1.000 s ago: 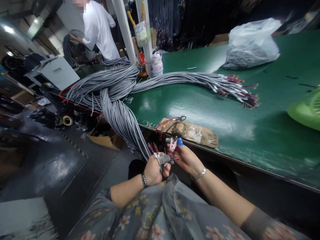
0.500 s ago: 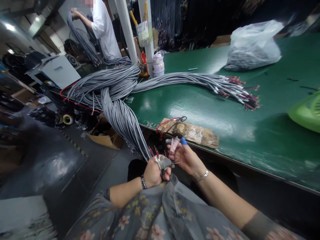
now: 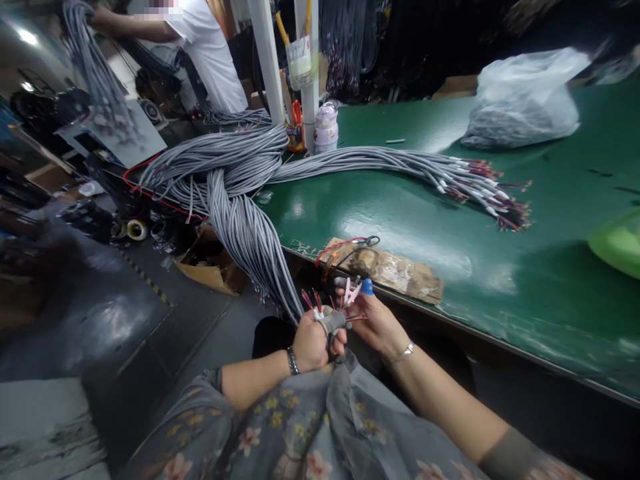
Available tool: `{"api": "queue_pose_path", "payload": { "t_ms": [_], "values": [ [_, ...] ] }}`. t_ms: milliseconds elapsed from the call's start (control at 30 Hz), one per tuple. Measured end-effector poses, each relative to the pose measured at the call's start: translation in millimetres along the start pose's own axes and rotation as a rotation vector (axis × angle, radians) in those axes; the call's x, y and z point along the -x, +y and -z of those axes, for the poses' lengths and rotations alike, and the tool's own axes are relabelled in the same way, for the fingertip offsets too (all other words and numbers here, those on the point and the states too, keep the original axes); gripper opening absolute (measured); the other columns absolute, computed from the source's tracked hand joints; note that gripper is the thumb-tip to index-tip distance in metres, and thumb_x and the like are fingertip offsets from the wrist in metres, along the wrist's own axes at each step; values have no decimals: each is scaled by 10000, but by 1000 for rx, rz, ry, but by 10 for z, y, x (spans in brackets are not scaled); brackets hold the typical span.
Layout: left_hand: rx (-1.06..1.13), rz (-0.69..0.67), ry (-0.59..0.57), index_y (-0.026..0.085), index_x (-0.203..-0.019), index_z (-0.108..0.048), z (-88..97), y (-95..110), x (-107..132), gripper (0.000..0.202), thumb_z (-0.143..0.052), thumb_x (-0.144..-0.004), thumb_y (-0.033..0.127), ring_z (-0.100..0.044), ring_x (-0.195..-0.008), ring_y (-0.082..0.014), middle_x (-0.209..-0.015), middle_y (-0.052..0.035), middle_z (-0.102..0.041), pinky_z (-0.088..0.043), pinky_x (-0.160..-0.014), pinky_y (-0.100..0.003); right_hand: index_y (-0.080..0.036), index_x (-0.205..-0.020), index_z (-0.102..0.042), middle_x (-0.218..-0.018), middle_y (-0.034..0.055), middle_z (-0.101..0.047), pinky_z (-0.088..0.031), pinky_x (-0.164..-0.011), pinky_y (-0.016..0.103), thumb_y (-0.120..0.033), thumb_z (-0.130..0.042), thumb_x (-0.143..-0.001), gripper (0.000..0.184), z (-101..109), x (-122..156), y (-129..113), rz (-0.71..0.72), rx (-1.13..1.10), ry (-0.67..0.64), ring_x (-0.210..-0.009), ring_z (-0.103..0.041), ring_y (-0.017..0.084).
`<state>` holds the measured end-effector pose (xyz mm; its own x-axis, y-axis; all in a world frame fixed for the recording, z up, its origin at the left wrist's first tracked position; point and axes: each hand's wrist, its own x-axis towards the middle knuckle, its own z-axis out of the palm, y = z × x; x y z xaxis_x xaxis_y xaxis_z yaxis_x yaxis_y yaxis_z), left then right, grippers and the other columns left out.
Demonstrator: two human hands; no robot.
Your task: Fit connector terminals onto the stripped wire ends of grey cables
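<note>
Closer now: right hand (image 3: 377, 321) has edged toward left hand (image 3: 311, 345), its fingers pinching a small pink tool (image 3: 351, 291) at the red wire ends (image 3: 313, 299). Left fingers stay clenched round the grey cable bundle (image 3: 250, 233), beside the worktop (image 3: 400, 210) near edge; same end apparently under work.

This is looking like a cable-assembly workshop. Thick grey cables (image 3: 240, 220) are spilling off a long green desk (image 3: 400, 227) toward the floor (image 3: 100, 320), and more with stripped red ends (image 3: 480, 183) are lying across it. Dark bundles (image 3: 350, 40) are hanging along the back. A person (image 3: 210, 53) in white is lifting another bunch (image 3: 95, 73), while a box (image 3: 210, 270) and tape (image 3: 136, 230) are sitting below.
</note>
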<state>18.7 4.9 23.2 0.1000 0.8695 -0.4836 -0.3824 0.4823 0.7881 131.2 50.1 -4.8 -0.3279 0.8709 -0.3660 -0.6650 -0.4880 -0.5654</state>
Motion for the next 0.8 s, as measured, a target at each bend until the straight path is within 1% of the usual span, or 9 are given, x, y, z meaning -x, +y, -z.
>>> {"api": "queue_pose_path", "payload": {
  "t_ms": [167,233,333,467,533,600,633,700,800],
  "values": [
    [-50,11,-3,181,-568,-454,3,-12,-20,442,-735,-491,514,-405,-264,-64,-394,45,-492,-203,-294,-183,-206,-705,-672,-679,-6,-683,-475,-607,272,-465,-794,-605,303,1,-17,24,12,-59,22,-581,-561,134],
    [-60,14,-1,179,-563,-454,10,-12,-12,448,-737,-484,517,-407,-263,-63,-397,44,-495,-207,-294,-183,-215,-729,-674,-708,-3,-688,-481,-621,275,-525,-782,-584,358,7,-15,36,24,-59,6,-624,-580,144],
    [-63,14,-6,180,-558,-450,40,-3,19,449,-730,-489,524,-407,-266,-60,-399,42,-494,-216,-297,-184,-226,-749,-684,-720,7,-686,-477,-588,274,-626,-733,-569,442,31,9,36,25,-30,-23,-624,-576,148],
    [-85,27,-12,180,-572,-463,101,6,61,438,-725,-495,523,-416,-274,-68,-405,40,-505,-251,-303,-189,-213,-801,-695,-733,33,-671,-459,-544,262,-675,-657,-627,495,97,117,0,-35,60,-120,-592,-556,135],
    [-104,26,-5,180,-577,-466,128,-4,63,440,-724,-496,527,-420,-278,-71,-408,40,-505,-254,-305,-189,-195,-838,-697,-782,57,-668,-466,-565,274,-682,-674,-597,544,124,201,-7,-66,120,-194,-632,-574,150],
    [-135,13,0,179,-585,-469,147,-26,53,442,-723,-506,533,-426,-286,-71,-412,42,-504,-249,-311,-185,-185,-832,-694,-761,53,-660,-458,-562,273,-612,-755,-550,514,127,286,11,-40,202,-217,-625,-569,150],
    [-156,4,1,179,-589,-470,153,-40,45,444,-721,-512,537,-428,-290,-70,-415,42,-506,-249,-315,-183,-185,-812,-689,-720,37,-652,-445,-549,265,-550,-792,-546,463,118,322,28,-11,249,-200,-597,-556,139],
    [-200,-18,-4,179,-593,-473,163,-68,31,449,-714,-530,552,-426,-294,-67,-416,42,-506,-252,-322,-182,-186,-756,-676,-626,4,-626,-421,-532,253,-441,-824,-564,352,83,373,68,54,330,-128,-544,-527,119],
    [-261,-38,-45,175,-584,-483,177,-90,22,448,-705,-558,563,-435,-305,-69,-423,36,-513,-270,-335,-182,-183,-689,-669,-582,-7,-619,-414,-536,257,-417,-814,-587,293,24,390,102,125,398,-33,-529,-520,115]
  ]
}}
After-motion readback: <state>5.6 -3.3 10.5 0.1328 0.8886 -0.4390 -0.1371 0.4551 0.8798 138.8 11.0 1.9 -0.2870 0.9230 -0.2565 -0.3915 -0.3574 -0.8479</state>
